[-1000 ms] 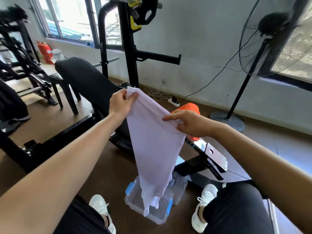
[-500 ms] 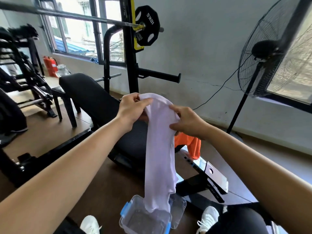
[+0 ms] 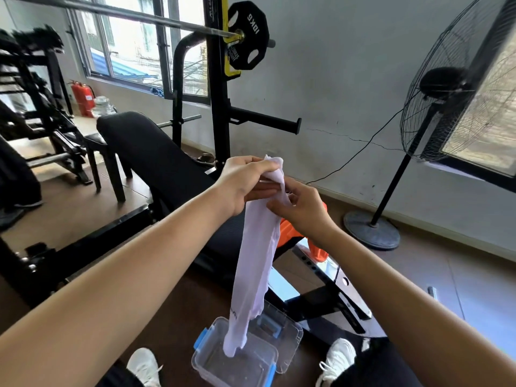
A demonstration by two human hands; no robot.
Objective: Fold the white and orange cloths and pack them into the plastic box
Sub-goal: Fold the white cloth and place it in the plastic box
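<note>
the left hand point(image 3: 243, 185) and right hand point(image 3: 303, 210) both pinch the white cloth's point(image 3: 258, 263) bunched top. its tail hangs over the open plastic box point(image 3: 237, 358). the orange cloth point(image 3: 317, 248) lies on the weight bench point(image 3: 156, 155).

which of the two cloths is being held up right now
The white cloth, pinched at its top by both the left hand and right hand. The orange cloth lies untouched on the bench.

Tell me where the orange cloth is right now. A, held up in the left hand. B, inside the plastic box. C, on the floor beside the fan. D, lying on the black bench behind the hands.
D: the orange cloth lies on the black bench, partly hidden behind the right hand; both hands hold the white cloth instead.
</note>
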